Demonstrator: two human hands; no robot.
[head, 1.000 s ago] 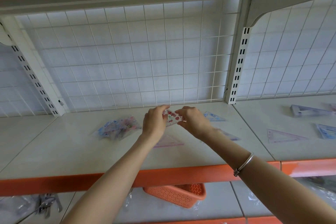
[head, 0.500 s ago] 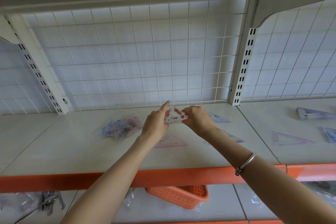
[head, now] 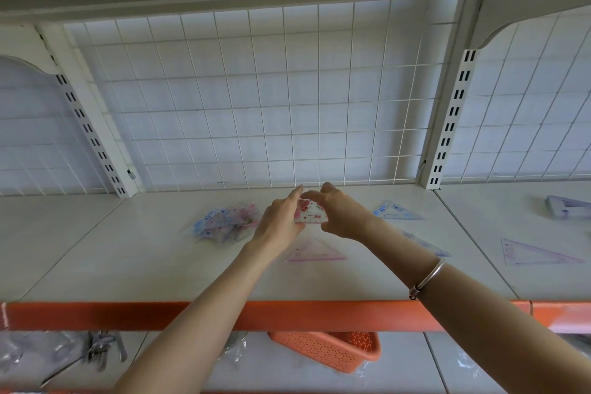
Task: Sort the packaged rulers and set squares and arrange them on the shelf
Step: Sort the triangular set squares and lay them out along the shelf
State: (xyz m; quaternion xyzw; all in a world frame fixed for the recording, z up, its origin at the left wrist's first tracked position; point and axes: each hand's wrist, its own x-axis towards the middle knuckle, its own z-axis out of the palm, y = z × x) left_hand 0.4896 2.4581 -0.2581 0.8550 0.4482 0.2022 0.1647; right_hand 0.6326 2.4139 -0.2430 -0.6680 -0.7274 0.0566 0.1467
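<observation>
Your left hand [head: 281, 221] and right hand [head: 343, 214] both grip one floral set square packet [head: 311, 213], held just above the shelf [head: 128, 249] near the wire grid [head: 256, 105] at the back of the middle bay. The left thumb and fingers pinch its left end, with the index finger stretched up toward the grid. The right fingers [head: 327, 189] are curled over its top and right end, so both hands are closed on it. The packet's long axis runs left to right, roughly parallel to the shelf's front edge, white lower edge facing you. The fingers hide its top corner, so you can't tell where the apex points. Just left of your left hand, a pile of packaged set squares [head: 227, 224] lies flat in a loose heap, blue and pink prints mixed, pointing various ways. A pink set square [head: 315, 251] lies flat right below your hands, long edge toward you and running left-right, apex pointing to the grid. A blue set square [head: 395, 211] lies flat right of your right hand, long edge left-right. Another pale one [head: 428, 243] is partly hidden under your right forearm. In the next bay to the right, a purple set square [head: 537, 254] lies flat, tapering to the right. There's a bracelet [head: 428, 278] on your right wrist. An orange basket [head: 329, 352] sits on the shelf below.
</observation>
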